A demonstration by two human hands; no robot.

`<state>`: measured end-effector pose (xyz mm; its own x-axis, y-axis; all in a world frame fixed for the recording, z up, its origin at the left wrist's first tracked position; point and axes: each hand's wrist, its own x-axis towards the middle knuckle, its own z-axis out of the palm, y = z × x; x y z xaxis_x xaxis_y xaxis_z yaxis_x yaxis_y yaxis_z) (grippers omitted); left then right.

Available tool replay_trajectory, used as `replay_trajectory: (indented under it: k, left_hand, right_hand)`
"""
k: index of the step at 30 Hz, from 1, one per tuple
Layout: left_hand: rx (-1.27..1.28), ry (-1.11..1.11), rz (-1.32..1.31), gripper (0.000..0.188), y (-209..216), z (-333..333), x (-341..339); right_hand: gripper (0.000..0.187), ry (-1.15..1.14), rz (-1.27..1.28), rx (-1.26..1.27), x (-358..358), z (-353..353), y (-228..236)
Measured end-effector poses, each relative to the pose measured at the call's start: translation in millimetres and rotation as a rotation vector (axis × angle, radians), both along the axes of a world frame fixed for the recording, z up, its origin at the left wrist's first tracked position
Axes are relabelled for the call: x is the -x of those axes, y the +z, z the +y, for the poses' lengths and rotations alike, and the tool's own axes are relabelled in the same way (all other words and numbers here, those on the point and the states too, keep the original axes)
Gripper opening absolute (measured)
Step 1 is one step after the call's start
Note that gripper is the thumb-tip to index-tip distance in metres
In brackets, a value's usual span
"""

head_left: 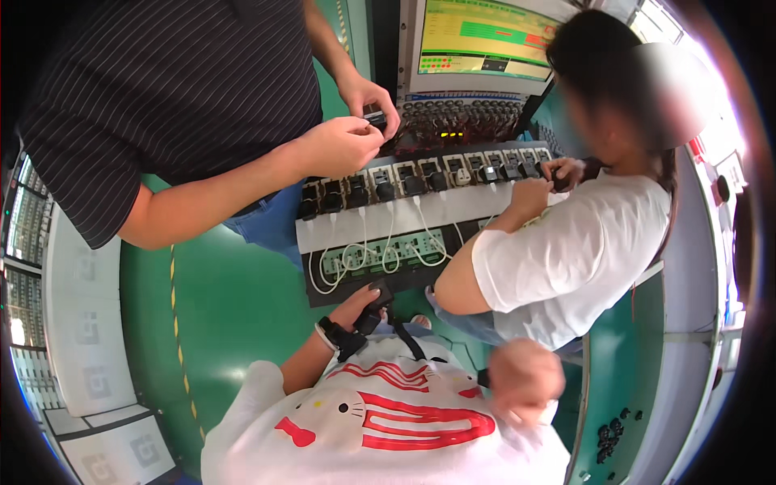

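My left hand (356, 308) is closed around a small black block (379, 294) that looks like a power adapter, just in front of the test bench's near edge. A black device is strapped on that wrist. My right hand (527, 378) is raised at the right of my white shirt, smeared by motion. Its fingers cannot be made out, nor whether they hold anything. Beyond my left hand, a green circuit board (384, 254) lies on the bench (323, 236) with white cables looping over it. Black adapters (384, 189) sit in the row of sockets behind.
At the left a person in a striped dark shirt (186, 97) holds a small black piece (375, 119) in both hands. A person in white (558, 242) works at the sockets' right end. Behind stands a monitor (485, 40). Small black parts (610, 440) lie at the lower right.
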<state>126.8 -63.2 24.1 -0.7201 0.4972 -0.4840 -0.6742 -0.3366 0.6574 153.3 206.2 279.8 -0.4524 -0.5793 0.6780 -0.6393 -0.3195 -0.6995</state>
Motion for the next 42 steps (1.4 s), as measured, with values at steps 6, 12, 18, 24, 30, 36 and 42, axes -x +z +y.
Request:
replay_trajectory:
  k: [6,12,18,24,30,36,42]
  left_hand:
    - [-0.001,0.009,-0.015,0.030,-7.1,-1.2,8.6]
    - [0.031,-0.014,-0.040,0.030,-12.3,17.7,13.3]
    - [0.038,-0.038,0.001,0.032,-12.2,28.8,18.1]
    - [0.037,-0.036,-0.019,0.037,-15.7,18.1,24.2]
    - [0.065,0.007,-0.093,0.038,-13.5,11.3,29.4]
    - [0.088,-0.061,-0.063,0.035,-11.4,23.1,35.3]
    - [0.036,-0.134,0.037,0.033,-19.9,30.0,37.1]
  right_hand:
    - [0.014,-0.099,-0.729,-0.673,-16.7,17.2,-137.0]
    - [0.036,-0.127,-0.895,-1.035,-6.4,39.7,-334.4]
    - [0.042,-0.133,-1.122,-1.271,-21.5,33.4,-386.3]
    - [0.038,-0.158,-0.498,-1.255,-4.5,28.5,-229.8]
    - [0.021,-0.028,-0.349,-0.986,-29.4,84.7,6.9]
    - [0.020,-0.609,0.712,0.444,-24.6,33.7,79.8]
    - [0.016,-0.661,0.828,0.593,-0.9,1.6,89.9]
